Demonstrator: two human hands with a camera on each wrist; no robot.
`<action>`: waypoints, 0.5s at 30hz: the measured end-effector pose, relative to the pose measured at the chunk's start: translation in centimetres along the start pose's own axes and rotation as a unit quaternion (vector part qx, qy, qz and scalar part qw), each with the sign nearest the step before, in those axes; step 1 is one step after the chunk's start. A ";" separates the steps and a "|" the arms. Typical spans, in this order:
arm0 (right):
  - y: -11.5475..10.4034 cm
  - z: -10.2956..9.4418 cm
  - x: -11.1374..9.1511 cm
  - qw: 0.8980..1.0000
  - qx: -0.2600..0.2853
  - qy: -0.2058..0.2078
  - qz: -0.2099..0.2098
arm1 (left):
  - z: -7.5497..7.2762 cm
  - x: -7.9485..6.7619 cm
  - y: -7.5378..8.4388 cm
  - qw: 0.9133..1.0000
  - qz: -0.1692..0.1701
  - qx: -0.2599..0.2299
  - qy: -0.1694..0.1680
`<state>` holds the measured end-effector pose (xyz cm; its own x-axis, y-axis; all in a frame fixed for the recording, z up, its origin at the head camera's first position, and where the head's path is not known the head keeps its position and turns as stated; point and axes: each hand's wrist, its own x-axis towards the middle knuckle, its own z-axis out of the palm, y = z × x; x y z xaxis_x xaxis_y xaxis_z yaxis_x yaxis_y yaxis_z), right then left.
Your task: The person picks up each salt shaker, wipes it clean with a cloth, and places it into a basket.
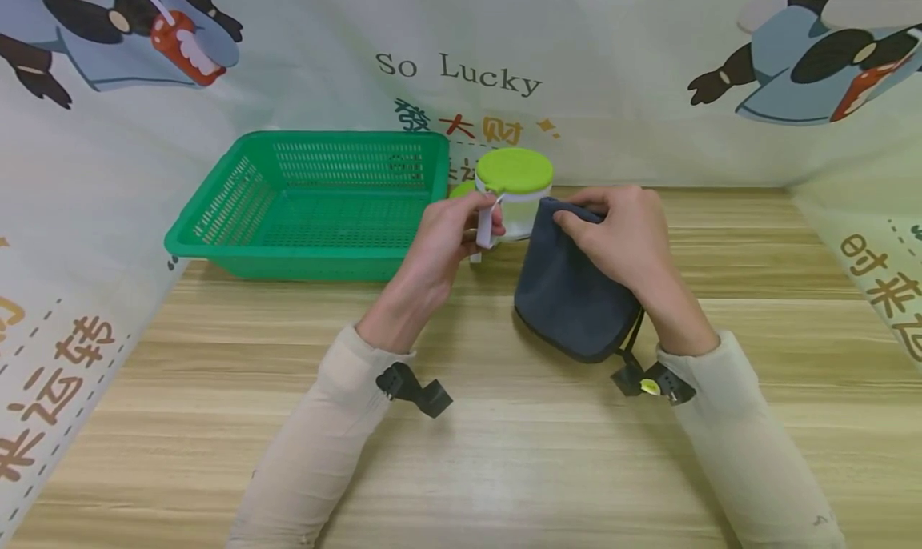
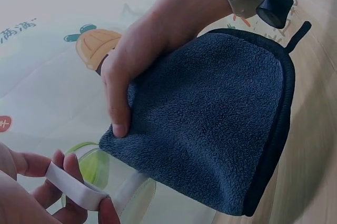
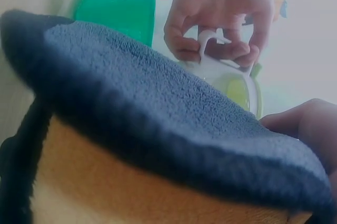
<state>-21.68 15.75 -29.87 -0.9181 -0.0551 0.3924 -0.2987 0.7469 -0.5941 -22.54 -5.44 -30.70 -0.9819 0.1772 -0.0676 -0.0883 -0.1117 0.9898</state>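
Observation:
My left hand [image 1: 435, 249] grips the white handle [image 2: 73, 184] of a clear container with a bright green lid [image 1: 515, 170]. The container stays upright, and whether its base touches the table is not plain. My right hand [image 1: 627, 229] pinches a dark grey-blue cleaning cloth [image 1: 569, 293] near its top edge. That cloth hangs beside the container, hiding part of its right side. In the left wrist view the cloth shows a fuzzy face, a black border and a small hanging loop [image 2: 299, 36]. The right wrist view has the cloth's thick edge [image 3: 105, 113] in front of the container.
A green plastic basket [image 1: 302, 265] with slotted sides stands at the back left of the wooden table [image 1: 547, 461]. Behind the held container shows part of another green-lidded item [image 1: 463, 189]. A printed sheet [image 1: 619, 53] hangs behind the table and along its sides.

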 end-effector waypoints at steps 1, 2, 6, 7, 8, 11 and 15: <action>0.1 0.0 0.1 1.000 0.000 0.002 0.003 | 0.0 0.0 0.0 1.000 0.000 -0.001 0.000; 0.2 -0.1 0.1 1.000 0.001 0.004 0.006 | 0.0 0.0 0.1 1.000 0.000 -0.001 0.000; 0.6 -0.3 0.3 1.000 -0.002 0.013 0.016 | -0.1 -0.1 0.3 1.000 -0.001 -0.003 -0.004; 0.6 -0.4 0.3 1.000 -0.002 0.015 0.019 | -0.1 -0.1 0.3 1.000 -0.002 -0.003 -0.006; 0.7 -0.5 0.3 1.000 -0.002 0.016 0.022 | -0.1 -0.1 0.3 1.000 -0.002 -0.002 -0.007; 0.8 -0.6 0.3 0.999 0.004 0.018 0.026 | 0.0 -0.1 0.3 1.000 -0.004 -0.005 -0.010; 0.6 -0.5 0.4 0.999 0.021 0.015 0.025 | 0.1 -0.1 0.3 1.000 -0.004 -0.013 -0.008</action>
<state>-22.06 16.51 -29.74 -0.9244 0.0015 0.3814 -0.2636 0.7202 -0.6417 -22.46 -5.40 -30.38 -0.9782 0.1938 -0.0740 -0.1012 -0.1347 0.9857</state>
